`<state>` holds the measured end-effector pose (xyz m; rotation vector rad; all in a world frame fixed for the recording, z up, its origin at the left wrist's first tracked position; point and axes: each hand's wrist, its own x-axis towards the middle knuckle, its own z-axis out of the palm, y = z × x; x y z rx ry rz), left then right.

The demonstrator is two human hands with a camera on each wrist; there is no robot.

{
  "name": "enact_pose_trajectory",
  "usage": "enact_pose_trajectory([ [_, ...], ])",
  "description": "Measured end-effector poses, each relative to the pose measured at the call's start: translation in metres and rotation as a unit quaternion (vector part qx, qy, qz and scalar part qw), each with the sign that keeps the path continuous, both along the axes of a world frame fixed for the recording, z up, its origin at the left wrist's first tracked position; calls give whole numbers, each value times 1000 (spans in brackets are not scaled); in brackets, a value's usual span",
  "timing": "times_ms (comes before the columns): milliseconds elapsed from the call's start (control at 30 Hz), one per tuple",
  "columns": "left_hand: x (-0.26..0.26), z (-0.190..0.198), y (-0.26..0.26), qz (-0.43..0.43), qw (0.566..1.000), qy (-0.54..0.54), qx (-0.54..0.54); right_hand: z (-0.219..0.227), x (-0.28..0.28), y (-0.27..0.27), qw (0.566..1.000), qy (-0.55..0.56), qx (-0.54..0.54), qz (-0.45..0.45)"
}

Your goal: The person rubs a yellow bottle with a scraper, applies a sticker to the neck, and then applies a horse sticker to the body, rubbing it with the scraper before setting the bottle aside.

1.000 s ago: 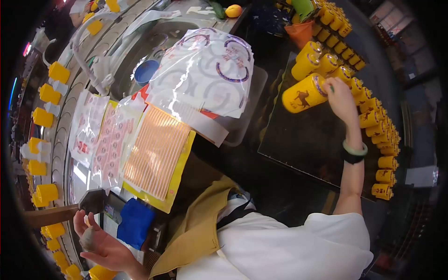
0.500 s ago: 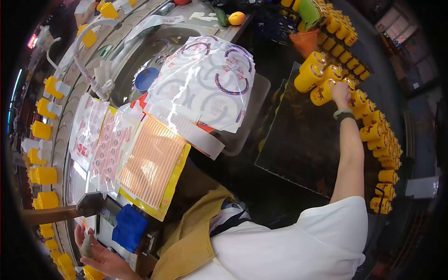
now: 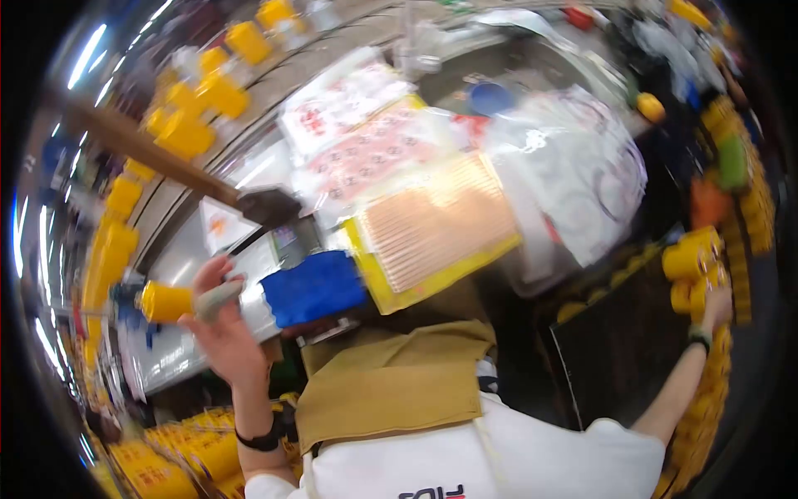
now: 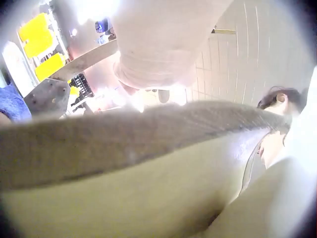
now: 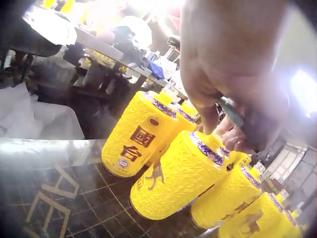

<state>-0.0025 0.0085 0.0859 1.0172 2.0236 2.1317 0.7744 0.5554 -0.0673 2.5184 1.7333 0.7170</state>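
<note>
At the far right of the head view, my right hand (image 3: 716,306) grips the neck of a yellow bottle. In the right wrist view the fingers of the right hand (image 5: 233,134) curl at the top of this embossed yellow bottle (image 5: 173,173), which stands tilted in that picture among other bottles. A yellow bottle with dark characters (image 5: 141,134) is beside it. On the left, my left hand (image 3: 233,333) is raised with loosely bent fingers, a grey cover on one finger. A yellow bottle (image 3: 165,301) lies close to its fingertips. The left wrist view hides the left hand.
Printed sticker sheets (image 3: 366,158), an orange-striped sheet (image 3: 436,220) and a blue cloth (image 3: 312,287) lie in front of me. A brown arm with a dark end (image 3: 270,206) reaches over the left side. Behind is a sink with a blue bowl (image 3: 490,98). Yellow bottles line both sides.
The right hand has carried a yellow bottle to the row at the right and stood it there. The head view has swung left, and the left hand has come up beside a yellow bottle.
</note>
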Motion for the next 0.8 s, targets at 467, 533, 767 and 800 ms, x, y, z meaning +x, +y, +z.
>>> enact_pose_trajectory([
  [467, -63, -43, -54, 272, 959, 75, 21, 77, -270, -49, 890, 233, 130, 370],
  [533, -115, -64, -95, 407, 908, 100, -25, 74, -318, -65, 851, 249, 117, 447],
  [767, -253, -105, -211, 617, 770, 114, -114, 104, -473, -152, 766, 350, 55, 537],
  [800, -262, -109, -218, 609, 777, 113, -114, 111, -491, -164, 753, 355, 36, 553],
])
